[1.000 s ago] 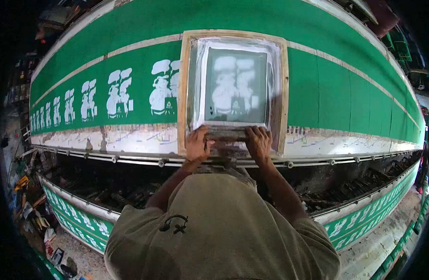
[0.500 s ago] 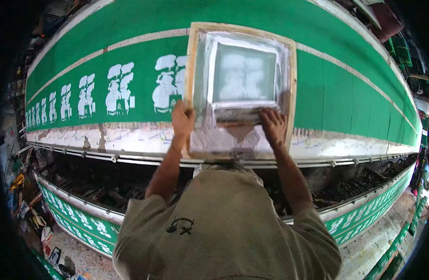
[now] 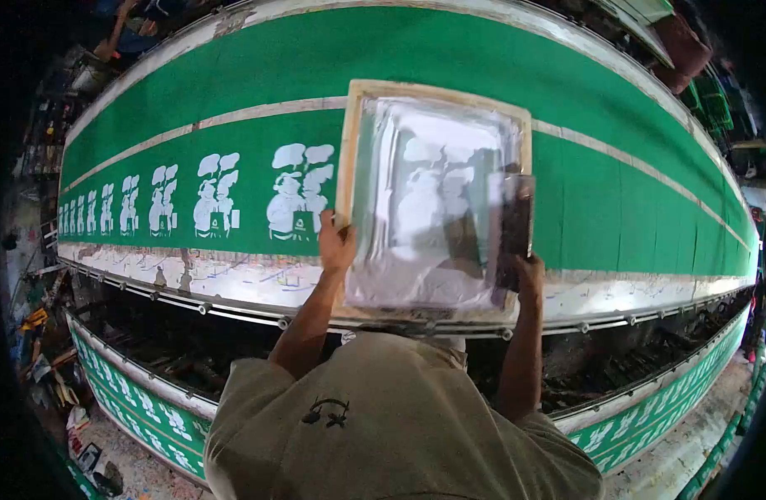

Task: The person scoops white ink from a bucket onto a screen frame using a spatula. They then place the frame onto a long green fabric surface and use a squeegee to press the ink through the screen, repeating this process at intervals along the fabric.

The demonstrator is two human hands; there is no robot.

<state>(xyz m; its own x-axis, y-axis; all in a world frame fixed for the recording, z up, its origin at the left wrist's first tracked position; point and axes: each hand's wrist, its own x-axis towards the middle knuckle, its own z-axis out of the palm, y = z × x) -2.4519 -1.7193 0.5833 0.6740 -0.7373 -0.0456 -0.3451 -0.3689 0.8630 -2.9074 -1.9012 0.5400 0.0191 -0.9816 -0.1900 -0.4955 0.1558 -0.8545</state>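
Note:
A wooden-framed screen (image 3: 350, 158) stands over the green fabric (image 3: 258, 187), with white paint smeared across its mesh. My left hand (image 3: 337, 243) grips the left side of the frame near its lower part. At the right side of the screen, my right hand (image 3: 526, 273) is closed on the lower end of a dark squeegee (image 3: 517, 208), which is turned upright along the frame's right edge. White printed figures (image 3: 300, 192) show on the fabric just left of the frame, and a pale figure is visible through the mesh.
The long table's pale edge (image 3: 233, 271) runs below the fabric, with a rail along it. A lower green printed strip (image 3: 141, 404) curves beneath on both sides. Clutter lies at the far left, and a dark red object (image 3: 681, 50) is at the upper right.
The squeegee has gone from lying across the lower mesh to upright at the right side, my right hand moving right and down with it. The view has shifted, and the table appears lower.

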